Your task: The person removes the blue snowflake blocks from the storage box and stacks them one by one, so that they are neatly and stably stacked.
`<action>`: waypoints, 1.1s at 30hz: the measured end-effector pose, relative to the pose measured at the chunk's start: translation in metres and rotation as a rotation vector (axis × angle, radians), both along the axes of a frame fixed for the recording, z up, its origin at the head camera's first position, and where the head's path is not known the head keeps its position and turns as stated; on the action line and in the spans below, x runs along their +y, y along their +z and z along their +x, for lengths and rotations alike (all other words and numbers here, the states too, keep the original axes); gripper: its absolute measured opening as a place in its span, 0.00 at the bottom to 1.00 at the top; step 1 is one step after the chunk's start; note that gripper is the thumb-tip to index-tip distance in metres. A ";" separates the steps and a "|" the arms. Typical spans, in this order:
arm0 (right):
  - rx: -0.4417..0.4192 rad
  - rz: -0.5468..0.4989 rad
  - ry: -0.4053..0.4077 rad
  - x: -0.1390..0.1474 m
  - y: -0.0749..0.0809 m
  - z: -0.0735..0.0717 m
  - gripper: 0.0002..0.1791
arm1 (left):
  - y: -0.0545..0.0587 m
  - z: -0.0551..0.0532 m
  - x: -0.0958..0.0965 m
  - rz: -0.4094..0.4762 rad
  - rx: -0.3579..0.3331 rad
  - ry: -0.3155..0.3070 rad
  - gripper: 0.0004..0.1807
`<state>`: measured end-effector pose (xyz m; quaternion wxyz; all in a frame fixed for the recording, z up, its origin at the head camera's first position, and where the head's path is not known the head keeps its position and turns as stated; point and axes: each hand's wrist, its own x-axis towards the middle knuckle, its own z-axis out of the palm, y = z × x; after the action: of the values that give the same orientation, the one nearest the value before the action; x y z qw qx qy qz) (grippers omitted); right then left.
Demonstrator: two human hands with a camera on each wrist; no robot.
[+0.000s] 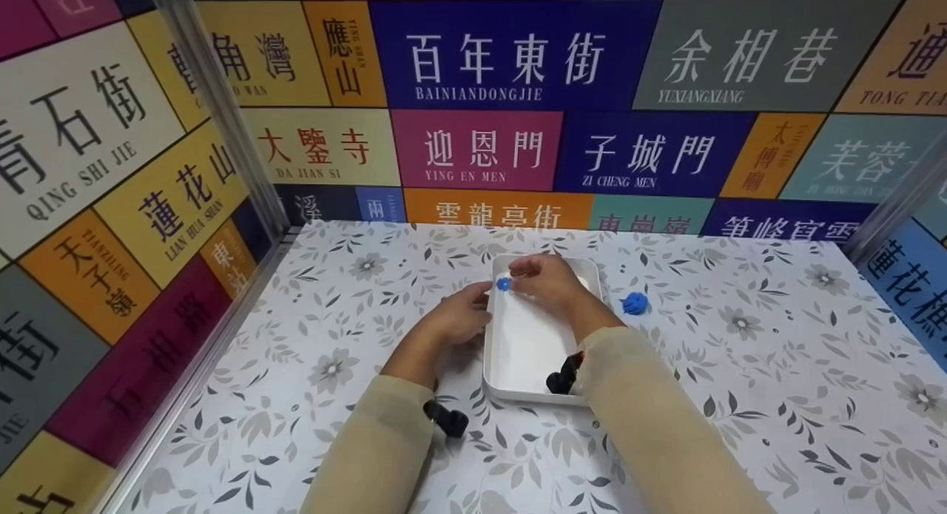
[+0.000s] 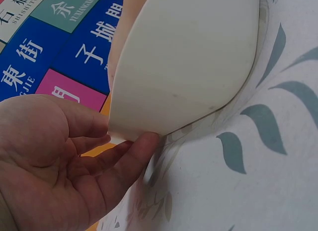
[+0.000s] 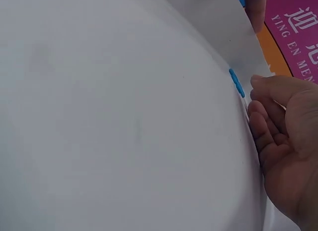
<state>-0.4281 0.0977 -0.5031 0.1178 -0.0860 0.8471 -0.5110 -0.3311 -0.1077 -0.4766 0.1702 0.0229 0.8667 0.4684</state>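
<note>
A shallow white tray [image 1: 533, 351] lies between the hands. My left hand [image 1: 462, 314] holds its far left corner; in the left wrist view the thumb meets the rim and a fingertip rests against the outer wall [image 2: 184, 67]. Over the far end of the tray is my right hand [image 1: 551, 281], its fingers loosely bent. A small blue flower-like piece [image 1: 503, 284] shows just beside the right fingertips. Seen edge-on in the right wrist view, this blue piece [image 3: 237, 83] lies along the tray's inner wall, a small gap from the thumb tip.
A lumpy blue clump [image 1: 635, 303] sits on the table right of the tray. Leaf-patterned cloth [image 1: 740, 396] covers the tabletop. Panels with street names [image 1: 481, 151] rise behind and at the sides. Each wrist carries a black camera mount [image 1: 446, 418].
</note>
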 end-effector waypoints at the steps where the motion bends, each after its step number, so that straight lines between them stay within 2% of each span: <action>1: 0.003 0.017 0.008 0.000 -0.001 0.000 0.20 | 0.000 0.000 0.000 0.001 -0.009 0.004 0.37; 8: 0.034 0.060 0.043 -0.005 -0.004 -0.001 0.20 | 0.002 0.000 -0.002 0.011 -0.037 0.011 0.38; 13: 0.050 0.077 0.030 -0.008 -0.005 0.000 0.18 | 0.002 -0.001 -0.002 0.019 -0.045 0.019 0.37; 18: 0.073 0.081 0.034 -0.011 -0.006 0.001 0.18 | 0.001 0.001 -0.002 0.012 -0.009 0.014 0.37; 23: 0.127 0.123 0.071 -0.011 -0.005 0.002 0.20 | 0.001 0.003 -0.001 0.007 0.022 0.011 0.37; 33: 0.148 0.193 0.128 -0.007 -0.001 0.003 0.18 | 0.001 0.002 -0.001 -0.013 0.027 -0.005 0.37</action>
<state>-0.4255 0.0908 -0.5045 0.0949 -0.1656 0.8916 -0.4107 -0.3292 -0.1083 -0.4755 0.1596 0.0304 0.8720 0.4618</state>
